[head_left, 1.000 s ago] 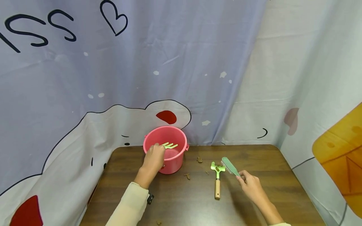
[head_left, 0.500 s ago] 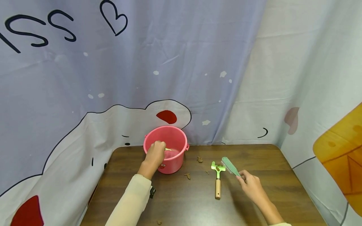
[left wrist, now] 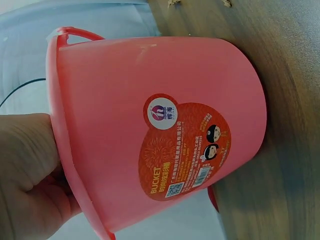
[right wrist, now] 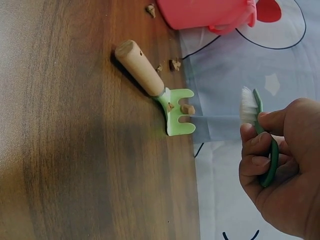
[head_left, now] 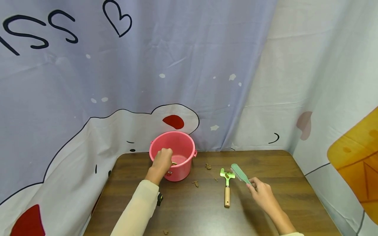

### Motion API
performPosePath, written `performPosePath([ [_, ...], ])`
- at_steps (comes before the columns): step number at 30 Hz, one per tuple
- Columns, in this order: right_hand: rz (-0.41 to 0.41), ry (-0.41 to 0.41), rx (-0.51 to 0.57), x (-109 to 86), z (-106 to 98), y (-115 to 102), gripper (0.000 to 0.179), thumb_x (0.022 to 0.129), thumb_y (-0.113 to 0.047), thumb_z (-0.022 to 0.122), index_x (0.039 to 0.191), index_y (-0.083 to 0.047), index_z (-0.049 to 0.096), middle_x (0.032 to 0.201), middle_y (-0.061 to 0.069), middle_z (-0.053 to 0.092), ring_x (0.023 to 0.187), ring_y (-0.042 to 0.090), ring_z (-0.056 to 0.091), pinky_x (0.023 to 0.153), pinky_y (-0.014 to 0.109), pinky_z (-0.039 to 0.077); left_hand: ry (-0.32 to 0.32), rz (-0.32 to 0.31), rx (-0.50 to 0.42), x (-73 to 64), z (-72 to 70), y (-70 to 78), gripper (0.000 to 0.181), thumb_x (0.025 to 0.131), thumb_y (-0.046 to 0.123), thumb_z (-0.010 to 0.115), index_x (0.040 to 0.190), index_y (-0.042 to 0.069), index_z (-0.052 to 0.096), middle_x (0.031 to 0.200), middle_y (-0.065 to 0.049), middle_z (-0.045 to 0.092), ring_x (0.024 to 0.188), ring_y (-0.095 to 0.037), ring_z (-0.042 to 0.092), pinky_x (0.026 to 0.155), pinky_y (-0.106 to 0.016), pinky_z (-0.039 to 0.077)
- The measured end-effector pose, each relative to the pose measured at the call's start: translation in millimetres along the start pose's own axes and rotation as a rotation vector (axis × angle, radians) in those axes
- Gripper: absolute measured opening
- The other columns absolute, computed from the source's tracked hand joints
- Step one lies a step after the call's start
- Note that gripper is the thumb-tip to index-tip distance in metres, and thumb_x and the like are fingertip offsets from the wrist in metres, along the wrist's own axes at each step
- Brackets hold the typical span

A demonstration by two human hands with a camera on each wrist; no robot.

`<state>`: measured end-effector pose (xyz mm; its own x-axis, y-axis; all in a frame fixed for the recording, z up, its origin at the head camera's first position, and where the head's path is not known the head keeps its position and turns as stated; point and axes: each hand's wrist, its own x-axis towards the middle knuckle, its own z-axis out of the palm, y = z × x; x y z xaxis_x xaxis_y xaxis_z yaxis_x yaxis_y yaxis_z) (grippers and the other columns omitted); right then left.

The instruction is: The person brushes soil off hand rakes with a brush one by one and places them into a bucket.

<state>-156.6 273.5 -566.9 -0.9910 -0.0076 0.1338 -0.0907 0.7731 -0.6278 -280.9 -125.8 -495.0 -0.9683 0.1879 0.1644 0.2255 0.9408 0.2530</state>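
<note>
My left hand (head_left: 162, 161) reaches over the near rim of a pink bucket (head_left: 184, 171), fingers curled round a light green garden fork. Only a sliver of the fork (head_left: 174, 163) shows inside the bucket; the hand and wall hide the rest. In the right wrist view my right hand (right wrist: 280, 165) grips a green brush (right wrist: 272, 162) with white bristles. Left of that hand, a small garden rake (head_left: 227, 190) with a green head and wooden handle lies on the table. Brown bits (right wrist: 188, 109) rest on its head, close to the brush's bristles in the head view.
More brown bits (head_left: 208, 166) lie on the wooden table (head_left: 195, 213) between bucket and rake, with another bit (head_left: 166, 232) near the front edge. A printed curtain (head_left: 218, 82) hangs right behind the table. The bucket's label (left wrist: 185, 150) faces the near side.
My left hand has turned and the fork's tines, plainly visible over the bucket before, have dropped inside it. The right hand, brush and rake stay in place.
</note>
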Motion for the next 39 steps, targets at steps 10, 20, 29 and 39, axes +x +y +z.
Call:
performPosePath([
  [10,0.009,-0.003,0.003,-1.6,-0.7,2.1,0.022,0.099,-0.008,0.065,0.115,0.007,0.065,0.090,0.011,0.074,0.071,0.015,0.060,0.061,0.026,0.050,-0.041,-0.023,0.034,0.2,0.8,4.1,0.008,0.083,0.005,0.080,0.082,0.002,0.072,0.073,-0.010,0.069,0.070,-0.028,0.069,0.067,-0.039,0.057],
  [20,0.003,0.004,-0.002,-2.2,0.5,4.9,0.022,0.098,-0.007,0.065,0.114,0.008,0.065,0.088,0.011,0.074,0.070,0.014,0.060,0.060,0.025,0.049,0.208,0.132,0.109,-13.6,-2.8,15.4,0.021,0.095,0.019,0.073,0.102,-0.001,0.073,0.098,-0.016,0.070,0.094,-0.032,0.068,0.087,-0.046,0.058],
  [29,-0.018,0.017,-0.005,-4.9,2.4,6.0,0.021,0.099,-0.007,0.066,0.115,0.007,0.065,0.086,0.007,0.072,0.075,0.014,0.065,0.064,0.026,0.053,0.438,0.302,0.031,-26.0,-15.4,33.4,0.026,0.091,0.014,0.076,0.111,-0.002,0.072,0.111,-0.018,0.068,0.107,-0.034,0.064,0.087,-0.046,0.057],
  [39,-0.097,0.104,-0.026,-12.4,0.9,9.7,0.022,0.096,-0.005,0.068,0.115,0.006,0.065,0.085,0.005,0.071,0.075,0.016,0.068,0.063,0.026,0.055,0.628,0.450,-0.017,-37.7,-6.3,46.4,0.031,0.088,0.014,0.078,0.113,-0.001,0.069,0.109,-0.015,0.068,0.101,-0.031,0.063,0.083,-0.040,0.059],
])
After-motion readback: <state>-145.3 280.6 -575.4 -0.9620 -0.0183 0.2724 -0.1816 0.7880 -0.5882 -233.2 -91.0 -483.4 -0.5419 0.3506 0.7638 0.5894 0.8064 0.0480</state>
